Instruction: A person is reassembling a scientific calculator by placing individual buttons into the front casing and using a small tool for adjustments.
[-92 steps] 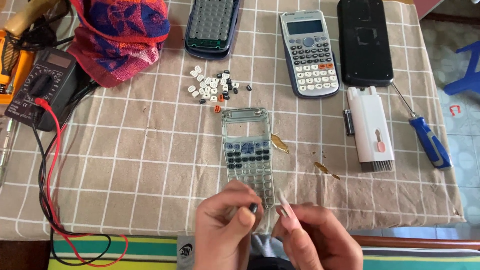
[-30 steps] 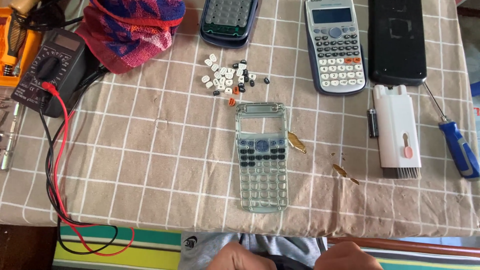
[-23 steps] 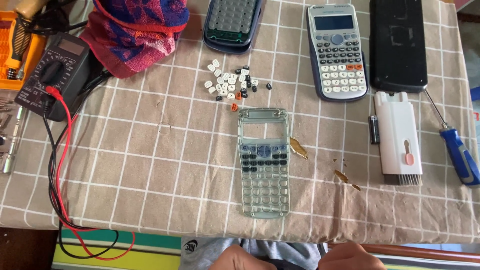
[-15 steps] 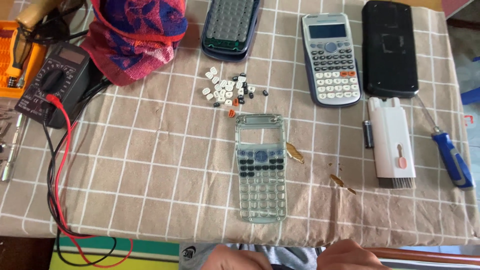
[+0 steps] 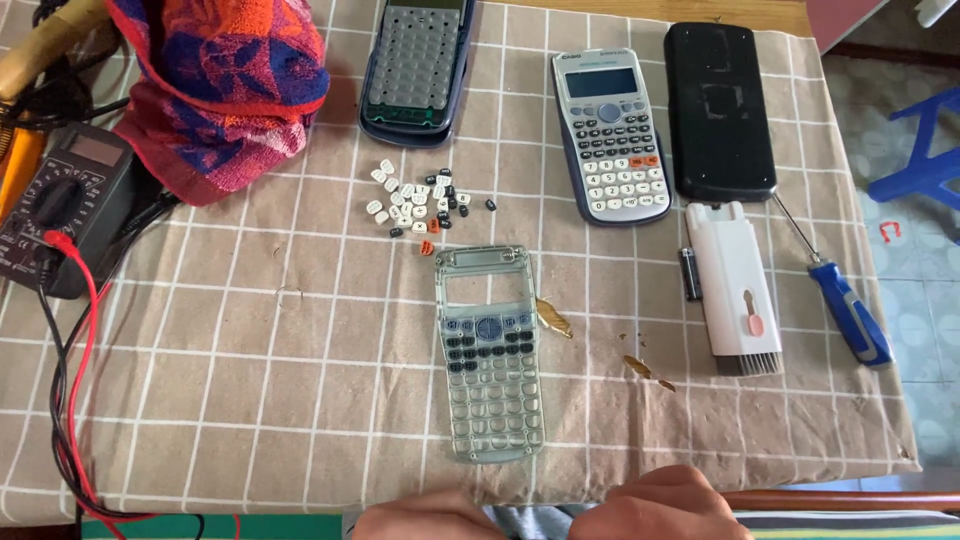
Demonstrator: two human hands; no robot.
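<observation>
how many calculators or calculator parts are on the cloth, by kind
Whole grey scientific calculator: 1
Clear plastic calculator front shell with some keys fitted: 1
Dark blue calculator body lying open, key membrane showing: 1
Black flat rectangular calculator cover: 1
Pile of loose black and white keys: 1 (keys too small to count)
Total: 5

one head view only, looking steeply down from above the near table edge, close over the checked cloth (image 5: 250, 400), hands barely in frame.
</observation>
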